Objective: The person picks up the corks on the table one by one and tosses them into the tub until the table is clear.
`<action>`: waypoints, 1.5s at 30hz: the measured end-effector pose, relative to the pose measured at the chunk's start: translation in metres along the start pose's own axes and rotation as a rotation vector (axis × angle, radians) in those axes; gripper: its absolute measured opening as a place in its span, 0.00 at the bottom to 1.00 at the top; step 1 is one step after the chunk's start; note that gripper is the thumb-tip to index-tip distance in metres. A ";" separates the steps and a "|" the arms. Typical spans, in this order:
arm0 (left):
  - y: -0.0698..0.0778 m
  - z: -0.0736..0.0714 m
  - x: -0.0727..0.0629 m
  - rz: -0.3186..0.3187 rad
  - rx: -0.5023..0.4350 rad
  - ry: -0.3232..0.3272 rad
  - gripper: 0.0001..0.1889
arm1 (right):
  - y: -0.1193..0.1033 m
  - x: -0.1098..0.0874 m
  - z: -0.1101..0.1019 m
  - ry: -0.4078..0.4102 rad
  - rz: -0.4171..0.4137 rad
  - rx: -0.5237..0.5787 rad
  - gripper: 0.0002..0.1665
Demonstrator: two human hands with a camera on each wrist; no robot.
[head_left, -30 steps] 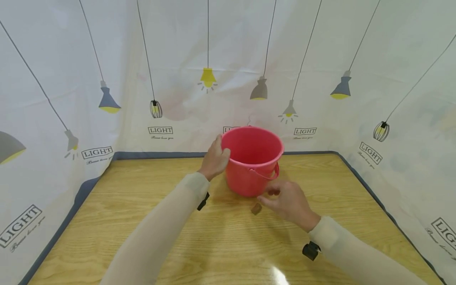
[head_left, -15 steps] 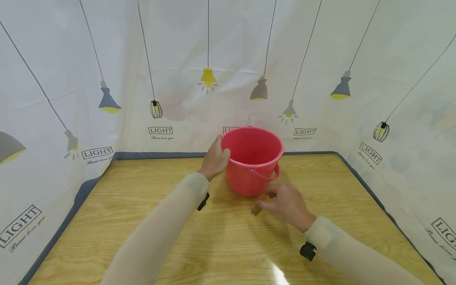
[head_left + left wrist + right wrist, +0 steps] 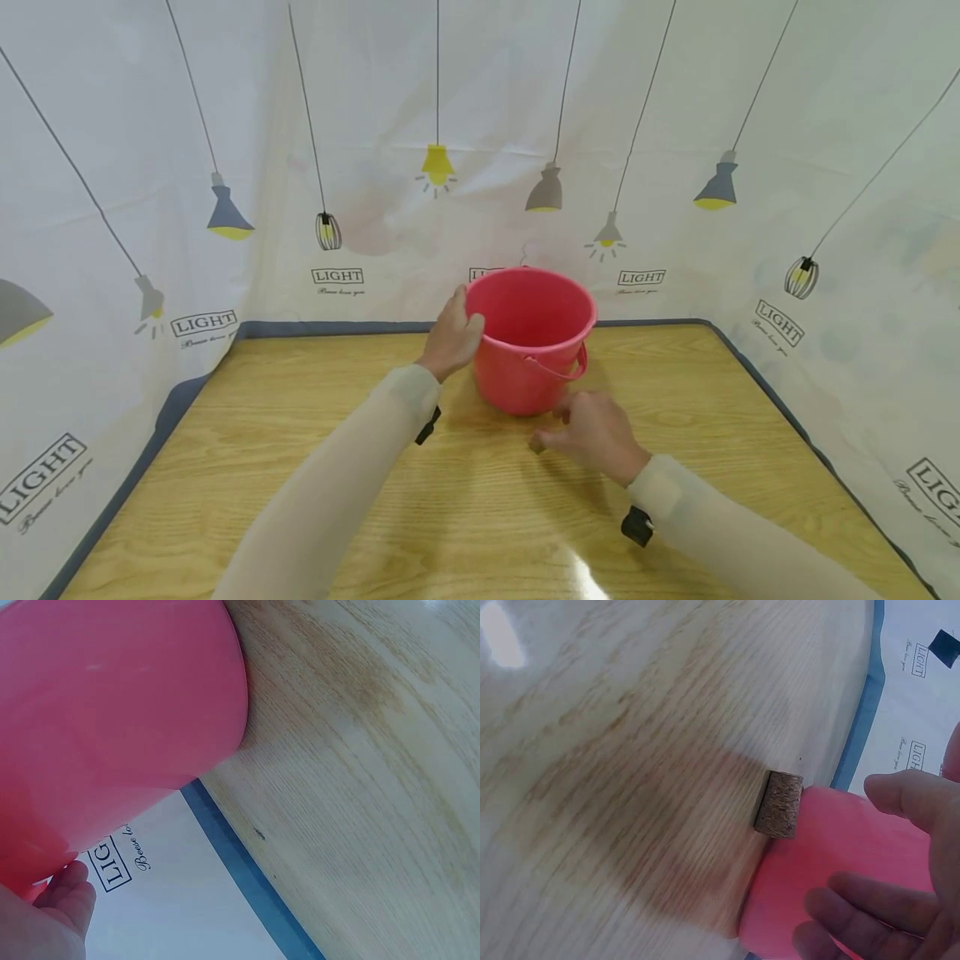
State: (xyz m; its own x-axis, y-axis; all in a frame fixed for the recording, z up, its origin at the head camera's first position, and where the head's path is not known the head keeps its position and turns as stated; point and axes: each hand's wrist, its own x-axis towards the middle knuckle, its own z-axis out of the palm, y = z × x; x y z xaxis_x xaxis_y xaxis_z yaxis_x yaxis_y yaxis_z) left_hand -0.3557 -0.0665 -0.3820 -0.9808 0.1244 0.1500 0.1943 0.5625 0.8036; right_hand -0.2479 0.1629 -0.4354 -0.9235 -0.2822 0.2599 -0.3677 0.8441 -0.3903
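Note:
A red plastic bucket (image 3: 513, 379) stands upright toward the back of the table, its handle hanging down at the front right. My left hand (image 3: 452, 335) grips its rim on the left side; in the left wrist view only some curled fingers show beside the bucket wall. On the table in front of the bucket lies a small brown cork (image 3: 780, 805), mostly covered by my thumb in the head view. Over it hovers my right hand (image 3: 596, 435), thumb and fingers spread apart. The right wrist view shows no finger closed on the cork.
The wood-grain table (image 3: 420, 517) has a dark blue border (image 3: 337, 327) along its back and sides. White cloth walls (image 3: 480, 75) printed with lamps rise behind and on both sides, close behind the bucket.
My right hand has shifted slightly left and toward me, so the thumb now covers most of the cork in the head view. My left hand and the bucket have stayed put.

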 end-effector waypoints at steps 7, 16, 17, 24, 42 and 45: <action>0.001 0.000 0.000 -0.006 -0.015 -0.002 0.37 | -0.002 0.002 0.004 -0.032 0.041 -0.047 0.21; 0.000 -0.001 -0.001 0.007 0.005 -0.002 0.38 | -0.002 0.004 0.009 -0.086 0.085 -0.074 0.25; 0.000 -0.001 -0.001 0.011 0.008 -0.001 0.37 | -0.001 0.005 0.009 -0.088 0.084 -0.075 0.25; 0.001 -0.001 -0.001 0.015 0.016 0.000 0.37 | -0.001 0.008 0.014 -0.097 0.085 -0.091 0.28; -0.001 -0.001 -0.001 0.010 0.024 -0.005 0.37 | -0.005 0.012 0.022 -0.096 0.065 -0.183 0.31; 0.000 -0.001 -0.001 0.012 0.022 -0.009 0.37 | -0.005 0.013 0.024 -0.100 0.058 -0.185 0.30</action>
State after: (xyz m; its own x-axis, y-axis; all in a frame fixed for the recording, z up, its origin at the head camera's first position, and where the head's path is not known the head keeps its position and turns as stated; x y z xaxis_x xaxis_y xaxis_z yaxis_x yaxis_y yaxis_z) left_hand -0.3550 -0.0677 -0.3812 -0.9783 0.1385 0.1544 0.2064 0.5789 0.7889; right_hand -0.2604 0.1446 -0.4514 -0.9520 -0.2670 0.1497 -0.2962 0.9268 -0.2309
